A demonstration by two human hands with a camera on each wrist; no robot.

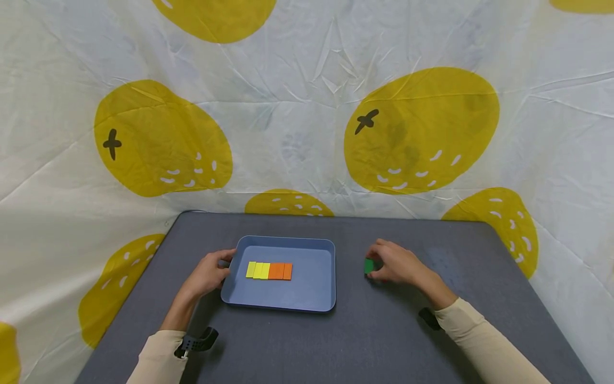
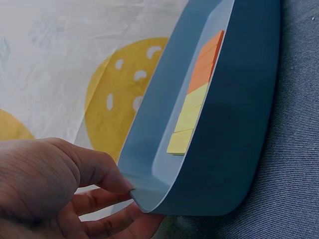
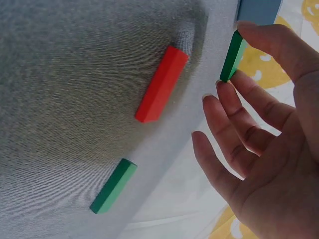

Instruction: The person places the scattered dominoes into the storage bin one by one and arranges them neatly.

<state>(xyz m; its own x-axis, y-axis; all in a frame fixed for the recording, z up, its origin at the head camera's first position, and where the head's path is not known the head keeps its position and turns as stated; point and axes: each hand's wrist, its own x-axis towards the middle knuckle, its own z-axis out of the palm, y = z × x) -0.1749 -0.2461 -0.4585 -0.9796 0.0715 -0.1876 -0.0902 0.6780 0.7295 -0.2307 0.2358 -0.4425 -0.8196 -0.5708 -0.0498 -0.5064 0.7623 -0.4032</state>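
A blue-grey tray [image 1: 312, 277] holds a row of yellow blocks [image 1: 258, 270] followed by orange blocks [image 1: 280, 271], laid side by side. At its left end, my left hand [image 1: 209, 273] pinches the rim, thumb on top and fingers outside, as the left wrist view shows. To the right of the tray, my right hand [image 1: 395, 262] pinches a green block [image 3: 233, 56] between thumb and fingertips. The right wrist view also has a red block [image 3: 162, 84] and a second green block [image 3: 113, 186] lying on the table; my right hand hides both in the head view.
The dark grey table [image 1: 297, 346] spreads around the tray. Behind it hangs a white cloth [image 1: 292, 144] printed with large yellow fruit. Dark bands circle both wrists below light sleeves [image 1: 484, 330].
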